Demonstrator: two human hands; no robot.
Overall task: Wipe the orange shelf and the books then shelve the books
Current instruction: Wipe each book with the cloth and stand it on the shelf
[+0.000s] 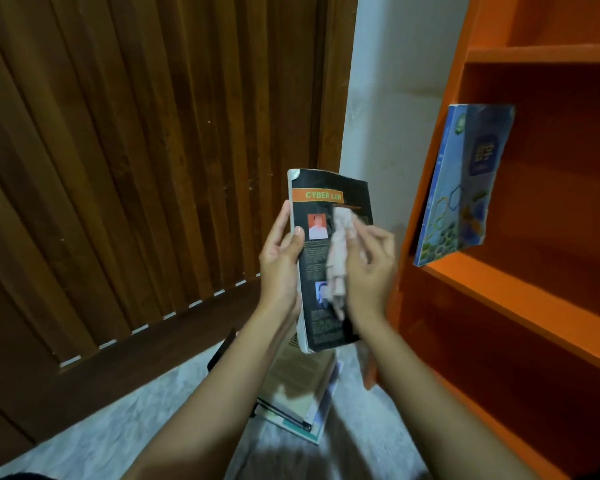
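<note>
Black book (329, 258) upright in hands, long axis vertical.

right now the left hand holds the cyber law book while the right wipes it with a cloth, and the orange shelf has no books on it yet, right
Not quite: one blue book already leans inside the orange shelf, as the head view shows. The rest stands: the left hand holds the Cyber Law book while the right hand wipes with the cloth.

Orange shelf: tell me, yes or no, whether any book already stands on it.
Yes, one blue book stands on the orange shelf, leaning against its left side wall.
</note>
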